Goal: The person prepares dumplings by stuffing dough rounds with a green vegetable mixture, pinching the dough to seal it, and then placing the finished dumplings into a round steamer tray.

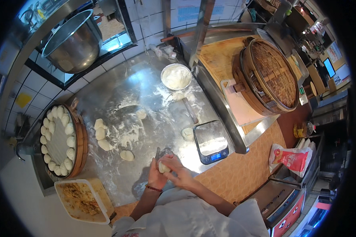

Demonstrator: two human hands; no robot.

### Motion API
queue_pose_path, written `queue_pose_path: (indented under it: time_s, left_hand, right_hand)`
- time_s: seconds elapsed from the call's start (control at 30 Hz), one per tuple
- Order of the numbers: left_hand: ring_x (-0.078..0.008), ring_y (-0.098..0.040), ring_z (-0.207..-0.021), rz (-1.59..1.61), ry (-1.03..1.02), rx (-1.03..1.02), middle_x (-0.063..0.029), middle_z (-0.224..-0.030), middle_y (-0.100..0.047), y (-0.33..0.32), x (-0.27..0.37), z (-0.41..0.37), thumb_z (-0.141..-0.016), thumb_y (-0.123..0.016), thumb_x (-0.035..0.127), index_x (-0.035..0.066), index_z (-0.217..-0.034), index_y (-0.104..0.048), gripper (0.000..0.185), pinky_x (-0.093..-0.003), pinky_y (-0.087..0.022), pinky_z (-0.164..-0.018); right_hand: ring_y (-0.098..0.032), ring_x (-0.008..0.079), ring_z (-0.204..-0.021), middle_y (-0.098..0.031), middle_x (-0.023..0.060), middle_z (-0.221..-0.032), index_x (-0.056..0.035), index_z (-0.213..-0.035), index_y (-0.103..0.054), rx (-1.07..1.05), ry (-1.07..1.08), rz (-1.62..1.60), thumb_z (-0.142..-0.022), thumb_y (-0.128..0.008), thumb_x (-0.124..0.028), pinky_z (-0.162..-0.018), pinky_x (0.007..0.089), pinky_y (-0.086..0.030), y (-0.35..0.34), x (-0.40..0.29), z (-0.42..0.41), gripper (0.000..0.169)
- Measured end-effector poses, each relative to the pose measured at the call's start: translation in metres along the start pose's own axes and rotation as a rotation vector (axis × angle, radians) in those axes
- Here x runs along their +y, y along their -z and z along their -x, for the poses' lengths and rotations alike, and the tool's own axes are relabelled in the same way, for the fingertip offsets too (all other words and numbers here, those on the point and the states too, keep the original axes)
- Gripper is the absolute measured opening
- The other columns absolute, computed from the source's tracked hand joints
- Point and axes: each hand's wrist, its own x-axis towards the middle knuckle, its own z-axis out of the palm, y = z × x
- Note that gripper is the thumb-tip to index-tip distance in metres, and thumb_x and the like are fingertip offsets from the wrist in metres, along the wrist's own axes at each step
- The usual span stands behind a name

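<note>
A small piece of pale dough (163, 167) is cupped in my left hand (157, 175), near the front edge of the steel worktop (154, 133). My right hand (179, 173) closes over the same dough, its fingers pinching the top. A beaded bracelet (153, 188) circles the left wrist. To the left on the floured steel lie a dough piece (127, 155) and a short row of dough pieces (100, 133). Farther back sits another dough piece (141, 113). One more dough lump (187, 134) rests beside a digital kitchen scale (211, 139) with a lit display.
A bamboo steamer (80, 142) ringed with filled buns stands left, above a plastic tub of filling (83, 200). Behind are a flour bowl (176, 77) and a dough scraper (190, 110). Rightward, a covered bamboo steamer (270, 77) sits past a raised metal edge (222, 109).
</note>
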Motion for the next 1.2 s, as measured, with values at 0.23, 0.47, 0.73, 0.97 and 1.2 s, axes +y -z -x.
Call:
queue_pose_path:
  time_s: [0.23, 0.47, 0.73, 0.97, 1.2]
  left_hand:
    - [-0.0261, -0.053, -0.123, -0.11, 0.022, 0.13, -0.0107, -0.132, -0.057, -0.009, -0.008, -0.005, -0.101, -0.035, 0.061, 0.003, -0.143, -0.043, 0.072, -0.0407, -0.04, -0.109]
    - [-0.03, -0.042, -0.136, -0.238, 0.042, 0.149, -0.0127, -0.152, -0.036, -0.021, -0.008, 0.001, -0.1, -0.038, 0.063, 0.002, -0.152, -0.025, 0.081, -0.0496, -0.037, -0.11]
    - [-0.0348, -0.041, -0.138, -0.341, -0.036, 0.021, -0.016, -0.155, -0.031, 0.009, 0.004, 0.002, -0.103, -0.042, 0.051, 0.003, -0.151, -0.027, 0.07, -0.0508, -0.037, -0.111]
    - [-0.0358, -0.048, -0.131, -0.289, -0.097, 0.078, -0.0167, -0.146, -0.042, 0.03, 0.007, 0.005, -0.103, -0.046, 0.039, 0.003, -0.144, -0.036, 0.055, -0.05, -0.045, -0.104]
    - [-0.0344, -0.054, -0.125, -0.311, -0.057, 0.183, -0.0167, -0.14, -0.049, 0.035, 0.014, -0.001, -0.104, -0.045, 0.033, 0.003, -0.139, -0.042, 0.047, -0.0474, -0.048, -0.099]
  right_hand:
    - [-0.05, 0.0398, -0.126, -0.05, 0.0209, -0.14, -0.0032, -0.135, -0.053, -0.12, 0.02, 0.335, -0.09, -0.068, -0.028, -0.103, 0.0468, -0.045, 0.001, 0.009, 0.003, 0.053]
    - [-0.063, 0.0339, -0.105, -0.064, 0.0206, -0.117, -0.0035, -0.126, -0.061, 0.163, -0.527, -0.368, -0.086, -0.072, -0.014, -0.09, 0.0375, -0.051, 0.005, 0.063, 0.026, 0.043]
    - [-0.058, 0.0379, -0.111, -0.06, 0.0216, -0.121, 0.0001, -0.127, -0.057, 0.491, -0.247, 0.412, -0.079, -0.073, -0.001, -0.094, 0.0389, -0.049, 0.1, 0.106, 0.009, 0.05]
    - [-0.059, 0.0221, -0.114, -0.062, 0.0111, -0.121, 0.0014, -0.127, -0.057, 0.855, -0.432, 0.02, -0.096, -0.062, -0.009, -0.096, 0.0342, -0.048, 0.143, 0.119, 0.048, 0.034]
    - [-0.063, 0.0152, -0.097, -0.065, 0.0086, -0.11, 0.0017, -0.125, -0.06, 0.828, -0.587, -0.111, -0.1, -0.058, -0.016, -0.083, 0.0275, -0.05, 0.186, 0.116, 0.079, 0.03]
